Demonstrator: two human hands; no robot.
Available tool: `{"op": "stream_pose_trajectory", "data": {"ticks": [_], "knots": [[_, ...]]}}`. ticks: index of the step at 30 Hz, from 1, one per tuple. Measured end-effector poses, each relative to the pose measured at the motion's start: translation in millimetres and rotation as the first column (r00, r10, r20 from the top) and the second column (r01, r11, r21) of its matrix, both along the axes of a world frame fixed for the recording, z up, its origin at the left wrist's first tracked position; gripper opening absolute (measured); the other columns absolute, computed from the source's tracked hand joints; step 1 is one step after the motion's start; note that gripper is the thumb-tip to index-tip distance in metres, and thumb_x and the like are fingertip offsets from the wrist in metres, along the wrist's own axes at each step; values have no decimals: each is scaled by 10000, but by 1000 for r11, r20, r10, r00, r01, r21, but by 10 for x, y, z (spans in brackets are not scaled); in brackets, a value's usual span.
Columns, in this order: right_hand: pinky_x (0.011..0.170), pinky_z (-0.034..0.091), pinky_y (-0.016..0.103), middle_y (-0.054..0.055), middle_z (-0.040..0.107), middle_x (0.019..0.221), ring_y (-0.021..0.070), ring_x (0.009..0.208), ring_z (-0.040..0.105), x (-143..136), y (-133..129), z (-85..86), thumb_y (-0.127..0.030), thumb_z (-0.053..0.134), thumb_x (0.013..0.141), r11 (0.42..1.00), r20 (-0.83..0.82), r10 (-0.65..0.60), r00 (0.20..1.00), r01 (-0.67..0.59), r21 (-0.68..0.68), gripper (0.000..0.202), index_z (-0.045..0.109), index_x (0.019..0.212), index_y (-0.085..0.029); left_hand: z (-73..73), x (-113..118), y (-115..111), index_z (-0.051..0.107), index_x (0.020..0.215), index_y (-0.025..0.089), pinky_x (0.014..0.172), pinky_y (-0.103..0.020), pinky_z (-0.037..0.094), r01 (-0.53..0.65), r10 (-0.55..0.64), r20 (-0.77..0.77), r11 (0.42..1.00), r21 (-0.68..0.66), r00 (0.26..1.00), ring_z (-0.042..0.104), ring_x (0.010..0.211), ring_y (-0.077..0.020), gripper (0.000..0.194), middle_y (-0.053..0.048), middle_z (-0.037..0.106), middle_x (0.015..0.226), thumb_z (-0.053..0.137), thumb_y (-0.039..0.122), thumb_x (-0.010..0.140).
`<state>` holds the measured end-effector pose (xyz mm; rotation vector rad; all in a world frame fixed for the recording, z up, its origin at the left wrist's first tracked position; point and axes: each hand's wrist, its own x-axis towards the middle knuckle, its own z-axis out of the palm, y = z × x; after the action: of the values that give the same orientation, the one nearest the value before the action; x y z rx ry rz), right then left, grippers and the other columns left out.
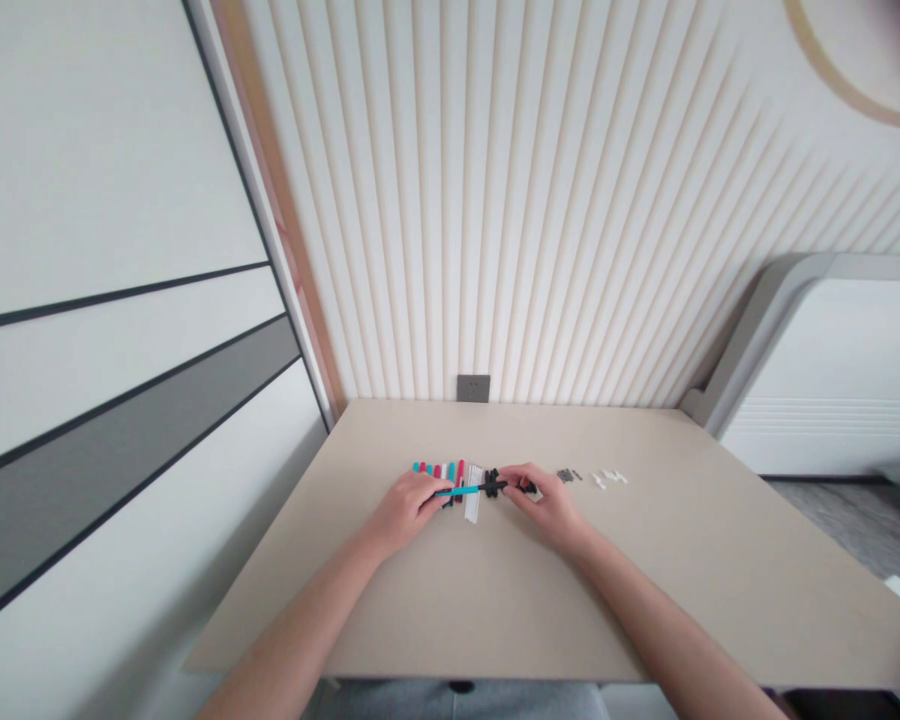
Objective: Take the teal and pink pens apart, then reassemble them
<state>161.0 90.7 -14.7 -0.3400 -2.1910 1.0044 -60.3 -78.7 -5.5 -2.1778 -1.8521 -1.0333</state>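
Between my two hands, level above the table, is a slim pen-like stick [465, 491] with a blue body and a black part toward the right. My left hand [407, 510] is closed on its left end. The fingers of my right hand [546, 503] pinch the black part at its right end. Behind my left hand lies a row of blue, red and white caps or barrels [438, 470]. White thin sticks [472, 508] lie under the held stick. A cluster of black pieces [490, 478] sits beside my right fingers, partly hidden.
Small dark grey pieces [565, 475] and several white clip-like pieces [609, 478] lie right of my right hand on the beige table [495, 620]. A dark socket [473, 388] is on the ribbed wall at the table's back edge. White panels stand at the left.
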Motion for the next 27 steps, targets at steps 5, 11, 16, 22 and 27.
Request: {"op": "stream_pose_trajectory", "data": {"ticks": [5,11,16,22,27], "knots": [[775,490,329,54,710,973,184,842,624,-17,-21,-21,-278,596,861,1000,-2,13,1000,-13,-14,220,668,1064,-230,24,19,-7,638,1077,204,796,-318,474,22,-22,-15,1000,18,1000,630,842,-175,180,-43,703,899,516,252,955],[807,505,358,71,722,1021,207,890,657,-26,-22,-39,-306,608,860,999,10,14,1000,-13,-50,230,670,1064,-221,-4,7,-2,638,1066,203,787,-313,471,26,-26,-27,1000,2,999,623,831,-175,174,-38,701,890,518,263,955],[862,504,389,63,733,989,219,918,673,-38,-19,-65,-341,623,860,996,35,31,999,-28,-89,252,665,1081,-229,-29,7,10,650,1037,201,755,-301,473,19,-18,-40,1000,14,999,616,797,-171,164,-35,696,851,530,270,948],[823,515,355,55,735,968,204,868,674,-35,-10,-42,-358,608,872,994,54,21,998,-15,-109,219,689,1029,-228,-36,18,18,644,1050,204,771,-309,475,23,-22,-43,999,30,999,622,811,-174,165,-33,700,862,533,270,948],[804,505,334,52,728,970,197,859,660,-13,-37,37,-342,584,890,998,75,-5,997,10,-70,197,693,1008,-228,-29,22,22,635,1075,207,774,-307,477,31,-28,-49,998,52,998,629,823,-173,175,-35,699,868,524,263,953]]}}
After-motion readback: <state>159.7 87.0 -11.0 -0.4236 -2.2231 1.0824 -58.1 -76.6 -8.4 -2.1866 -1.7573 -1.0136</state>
